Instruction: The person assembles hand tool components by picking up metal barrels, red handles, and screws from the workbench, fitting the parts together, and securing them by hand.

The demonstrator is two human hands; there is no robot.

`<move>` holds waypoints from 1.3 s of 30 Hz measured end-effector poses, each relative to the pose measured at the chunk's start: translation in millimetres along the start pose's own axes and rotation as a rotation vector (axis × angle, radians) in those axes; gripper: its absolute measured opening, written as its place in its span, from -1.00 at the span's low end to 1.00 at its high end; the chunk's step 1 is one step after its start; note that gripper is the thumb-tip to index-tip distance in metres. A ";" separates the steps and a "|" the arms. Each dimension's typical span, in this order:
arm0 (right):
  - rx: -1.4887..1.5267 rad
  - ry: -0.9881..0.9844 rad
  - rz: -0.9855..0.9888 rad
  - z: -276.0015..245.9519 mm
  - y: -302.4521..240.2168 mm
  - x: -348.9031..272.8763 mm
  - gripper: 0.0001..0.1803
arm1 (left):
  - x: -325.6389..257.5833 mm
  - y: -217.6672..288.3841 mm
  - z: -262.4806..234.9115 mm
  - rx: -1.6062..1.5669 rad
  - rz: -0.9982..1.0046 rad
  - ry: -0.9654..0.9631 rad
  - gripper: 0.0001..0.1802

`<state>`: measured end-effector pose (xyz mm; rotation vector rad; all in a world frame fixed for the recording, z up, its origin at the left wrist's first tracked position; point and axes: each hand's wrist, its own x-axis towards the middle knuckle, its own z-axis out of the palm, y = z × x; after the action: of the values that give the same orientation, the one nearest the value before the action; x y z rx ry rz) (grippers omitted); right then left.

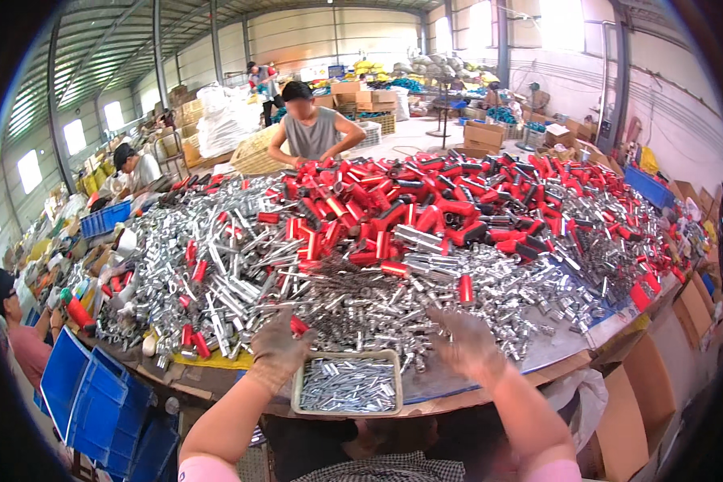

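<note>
My left hand (273,347), in a dirty grey work glove, is over the near edge of the metal heap, beside a small red piece (299,325). Its fingers point forward with the thumb apart, and nothing shows in them. Slightly blurred, my gloved right hand (467,344) hovers at the heap's edge to the right, fingers stretched out and holding nothing visible. Between the two hands sits a shallow rectangular tray (298,392), pale in colour, holding many thin silvery metal rods or pins (349,386). Silvery metal parts (353,309) lie piled just beyond it.
Red and black tool handles (450,213) top the heap. Across the table stands a person in a grey vest (313,132); others are at the left. Stacked blue crates (96,402) stand at the lower left, cardboard boxes (627,410) at the lower right.
</note>
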<state>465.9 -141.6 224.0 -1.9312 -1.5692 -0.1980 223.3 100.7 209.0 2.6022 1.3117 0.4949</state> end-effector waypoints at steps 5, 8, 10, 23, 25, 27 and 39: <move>-0.352 -0.032 0.167 -5.5 19.6 85.3 -0.46 | -19.0 -26.8 2.8 -0.062 0.056 0.001 -0.35; -0.202 -0.030 -0.065 20.5 -8.8 82.7 -0.42 | -29.3 -54.0 -5.4 0.070 0.079 -0.200 -0.57; -0.050 -0.134 -0.148 24.4 -47.1 70.7 -0.39 | -40.9 -67.0 -0.8 0.042 0.123 -0.192 -0.61; 0.072 -0.435 -0.362 33.0 -107.2 50.4 -0.37 | -46.3 -85.7 -19.2 -0.076 0.054 0.089 -0.80; 0.075 -0.377 -0.367 34.0 -120.6 49.7 -0.35 | -52.1 -68.9 -37.8 -0.151 0.120 0.198 -0.89; 0.047 -0.232 -0.443 42.1 -135.2 47.9 -0.29 | -66.6 -49.4 -54.4 -0.448 0.467 0.081 -0.89; -0.293 -0.476 -0.400 127.9 -151.2 -6.9 -0.22 | -23.9 -16.6 50.5 -0.231 0.420 0.536 -0.72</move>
<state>290.2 -63.0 176.7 -1.9528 -2.3550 -0.1445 216.7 90.5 151.9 2.6330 0.7345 1.3969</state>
